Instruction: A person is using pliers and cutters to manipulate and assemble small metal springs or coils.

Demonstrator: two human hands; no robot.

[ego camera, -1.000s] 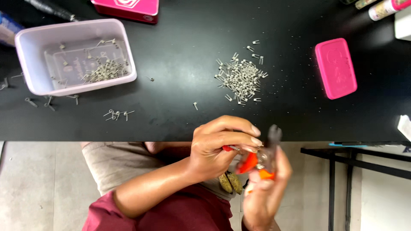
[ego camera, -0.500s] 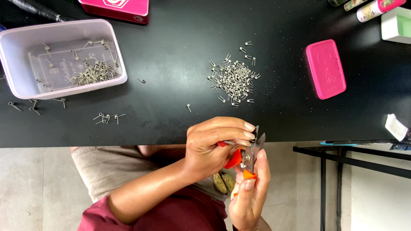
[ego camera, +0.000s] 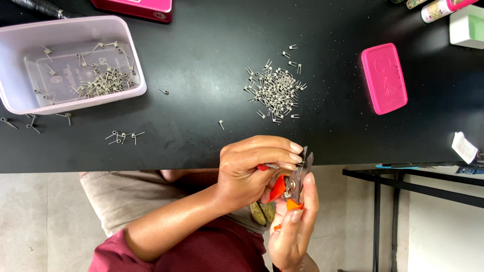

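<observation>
Right hand (ego camera: 292, 221) grips the orange-handled cutters (ego camera: 295, 184) upright off the table edge (ego camera: 151, 161), so the left hand (ego camera: 252, 171) can pinch what looks like a tiny metal piece into the blades. The pile of metal bits (ego camera: 275, 90) sits at 12 o'clock, in easy reach.

We are bringing our left hand (ego camera: 252, 171) over the orange-handled cutters (ego camera: 295, 184) in our right hand (ego camera: 295, 226), fingertips now pinching at the blades, closer than a second ago.

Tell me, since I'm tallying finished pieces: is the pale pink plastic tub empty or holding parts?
Holding parts. The pale pink plastic tub has small bent metal wire pieces clustered at its bottom, far from full.
</observation>
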